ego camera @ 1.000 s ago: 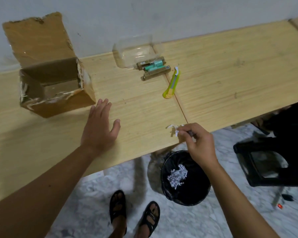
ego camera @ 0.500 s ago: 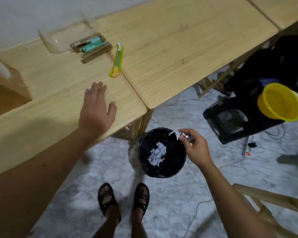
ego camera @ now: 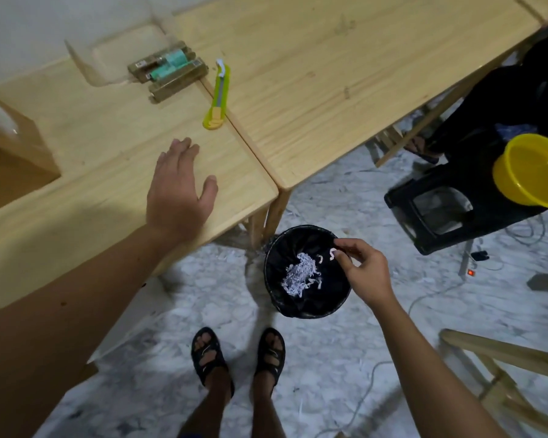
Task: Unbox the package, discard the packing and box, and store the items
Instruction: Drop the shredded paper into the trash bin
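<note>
Feet in black sandals stand on the pale marbled floor, nearest the camera. Just ahead, black bin sits on the floor beside the counter leg; a heap of shredded white packing paper lies inside. Right hand hovers over the bin's right rim, thumb and fingertips pinched together on a small curl of white paper scrap; another scrap sits just beside it, over the bin.

Left hand rests palm-down on the counter near its front edge, fingers loosely spread, holding nothing.

Further back on the counter: yellow-green utility knife, lying along the seam between two boards. Just beyond it to the left, unpacked items, brown and teal bars, lie bunched together, touching a clear plastic container by the wall. Cardboard box at far left, partly out of frame.

Right side, off the counter: black stool, yellow bowl.
</note>
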